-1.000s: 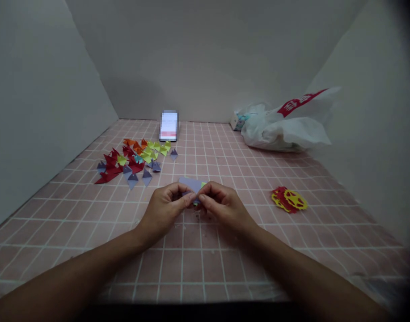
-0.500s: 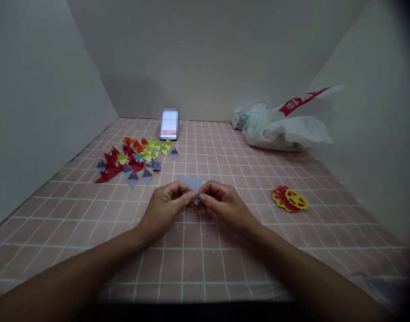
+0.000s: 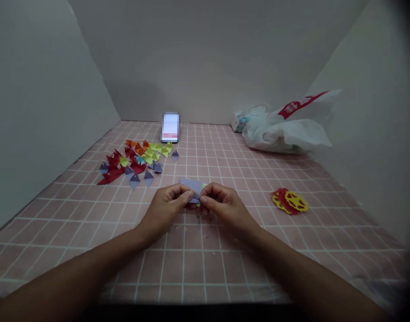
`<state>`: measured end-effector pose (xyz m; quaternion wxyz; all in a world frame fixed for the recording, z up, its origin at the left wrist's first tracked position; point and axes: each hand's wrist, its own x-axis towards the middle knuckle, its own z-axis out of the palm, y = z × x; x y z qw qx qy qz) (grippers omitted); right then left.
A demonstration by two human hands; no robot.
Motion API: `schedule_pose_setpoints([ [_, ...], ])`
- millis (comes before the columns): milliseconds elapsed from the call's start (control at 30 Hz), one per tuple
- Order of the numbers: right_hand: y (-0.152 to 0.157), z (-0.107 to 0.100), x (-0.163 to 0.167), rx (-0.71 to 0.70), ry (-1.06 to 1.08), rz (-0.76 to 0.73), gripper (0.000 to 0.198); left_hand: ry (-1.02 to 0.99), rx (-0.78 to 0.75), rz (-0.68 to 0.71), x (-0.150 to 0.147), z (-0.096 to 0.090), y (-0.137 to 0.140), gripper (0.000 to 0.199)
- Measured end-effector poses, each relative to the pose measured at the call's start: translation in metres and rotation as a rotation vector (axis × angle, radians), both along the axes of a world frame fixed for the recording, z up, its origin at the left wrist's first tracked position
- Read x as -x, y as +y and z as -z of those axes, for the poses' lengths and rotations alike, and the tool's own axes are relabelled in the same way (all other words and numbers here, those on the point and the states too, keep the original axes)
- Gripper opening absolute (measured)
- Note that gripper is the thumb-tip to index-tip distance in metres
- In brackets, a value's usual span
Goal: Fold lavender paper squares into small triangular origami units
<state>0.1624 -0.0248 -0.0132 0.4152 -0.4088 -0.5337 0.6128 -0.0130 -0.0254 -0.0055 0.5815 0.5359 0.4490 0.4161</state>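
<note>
Your left fingers (image 3: 184, 197) and right fingers (image 3: 212, 204) pinch purple paper (image 3: 196, 195): likely light, easily creased; hold it lightly by the edges.

- My left hand (image 3: 169, 203) was bare, its surface smooth-looking.
- My right hand (image 3: 226, 205) was bare too, of much the same build.
- My left forearm (image 3: 84, 268) was uncovered to the edge of view: narrow at the hand end, broader farther back.
- My right forearm (image 3: 308, 273) was likewise uncovered and tapered.
- Light was dim; fingernail detail was too small to tell.
</note>
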Motion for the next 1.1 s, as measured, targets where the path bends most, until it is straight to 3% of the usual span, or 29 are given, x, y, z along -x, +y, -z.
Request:
schedule_pose_setpoints([
  [433,-0.002,0.0017,0.0007,0.019,-0.01,0.028,0.02,-0.019,0.042,0.023,0.0013,0.0014,0.0024,0.017],
  [733,-0.0005,0.0028,0.0024,-0.022,0.03,0.108,0.02,-0.013,-0.031,0.101,0.0009,0.0015,0.0026,0.024],
  [1100,-0.002,0.0042,0.0045,0.073,0.102,0.083,0.019,0.003,-0.075,0.077,-0.001,0.0038,0.0014,0.02],
])
